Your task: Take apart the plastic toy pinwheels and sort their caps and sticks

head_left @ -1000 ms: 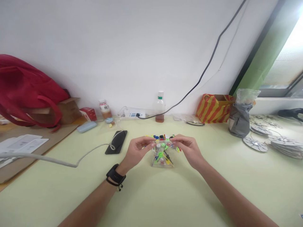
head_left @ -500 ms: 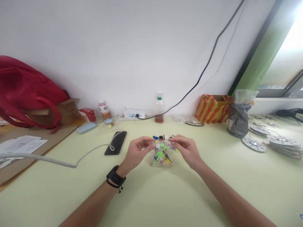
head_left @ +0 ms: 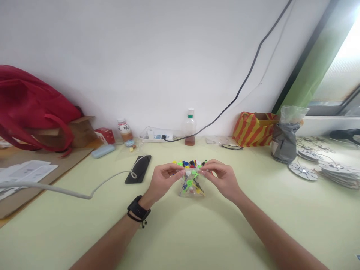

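A clear plastic bag (head_left: pixel 192 190) holds small coloured plastic pieces in green, yellow, blue and dark tones; their exact kind is too small to tell. My left hand (head_left: pixel 165 180) pinches the bag's top edge on the left between thumb and fingers. On the opposite side, my right hand (head_left: pixel 222 179) pinches the same edge. The bag hangs between the hands over the pale green table (head_left: pixel 191 232). Just behind it lie more coloured plastic pieces (head_left: pixel 185 164), partly hidden by the bag and my fingers.
A black phone (head_left: pixel 138 169) with a grey cable lies left of my hands. Along the wall stand a bottle (head_left: pixel 190 129), a labelled bottle (head_left: pixel 124 129), a power strip (head_left: pixel 157 135) and a striped bag (head_left: pixel 253 129). Stacked discs (head_left: pixel 339 174) sit right; a red backpack (head_left: pixel 30 105) rests left.
My hands have come slightly closer together along the bag's top edge. More of the coloured pieces behind the bag show now. The camera view has shifted a little.
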{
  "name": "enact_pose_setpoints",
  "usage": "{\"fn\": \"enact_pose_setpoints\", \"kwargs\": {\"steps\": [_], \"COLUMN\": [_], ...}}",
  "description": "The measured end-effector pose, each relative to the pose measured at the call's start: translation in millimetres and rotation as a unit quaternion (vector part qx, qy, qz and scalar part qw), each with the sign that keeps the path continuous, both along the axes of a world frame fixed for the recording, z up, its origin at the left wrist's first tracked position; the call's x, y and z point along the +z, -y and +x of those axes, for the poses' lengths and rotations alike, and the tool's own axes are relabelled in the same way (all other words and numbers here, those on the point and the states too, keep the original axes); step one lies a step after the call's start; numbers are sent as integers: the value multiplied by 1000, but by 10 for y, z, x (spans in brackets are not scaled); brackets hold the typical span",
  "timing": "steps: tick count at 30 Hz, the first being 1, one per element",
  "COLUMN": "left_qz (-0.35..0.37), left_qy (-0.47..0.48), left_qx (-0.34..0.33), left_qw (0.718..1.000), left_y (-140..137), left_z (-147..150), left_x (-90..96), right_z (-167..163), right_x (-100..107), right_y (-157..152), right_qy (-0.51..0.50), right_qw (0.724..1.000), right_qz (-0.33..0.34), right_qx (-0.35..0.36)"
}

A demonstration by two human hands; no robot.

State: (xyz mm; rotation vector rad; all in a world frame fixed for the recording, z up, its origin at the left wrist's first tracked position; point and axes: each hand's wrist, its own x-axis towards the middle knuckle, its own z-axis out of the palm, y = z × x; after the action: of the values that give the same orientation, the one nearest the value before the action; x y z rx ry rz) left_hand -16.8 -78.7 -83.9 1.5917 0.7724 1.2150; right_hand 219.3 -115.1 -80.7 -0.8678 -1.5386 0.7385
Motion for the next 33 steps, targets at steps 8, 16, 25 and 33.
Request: {"fn": "enact_pose_setpoints", "kwargs": {"steps": [8, 16, 25, 33], "left_qz": [76, 47, 76, 127], "left_qy": [-96, -44, -65, -166], "left_qx": [49, 12, 22, 38], "left_qw": [991, 998, 995, 977], "left_y": [-68, -65, -69, -50], "left_z": [-28, -45, -23, -45], "left_x": [-28, -41, -59, -5], "right_z": [-23, 39, -8, -21], "right_x": [-31, -61, -38, -59], "right_y": [-7, -29, -1, 5], "right_qy": [50, 16, 71, 93], "right_qw": [998, 1000, 997, 995], "right_qz": [-16, -4, 13, -1], "right_qx": [-40, 12, -20, -46]}}
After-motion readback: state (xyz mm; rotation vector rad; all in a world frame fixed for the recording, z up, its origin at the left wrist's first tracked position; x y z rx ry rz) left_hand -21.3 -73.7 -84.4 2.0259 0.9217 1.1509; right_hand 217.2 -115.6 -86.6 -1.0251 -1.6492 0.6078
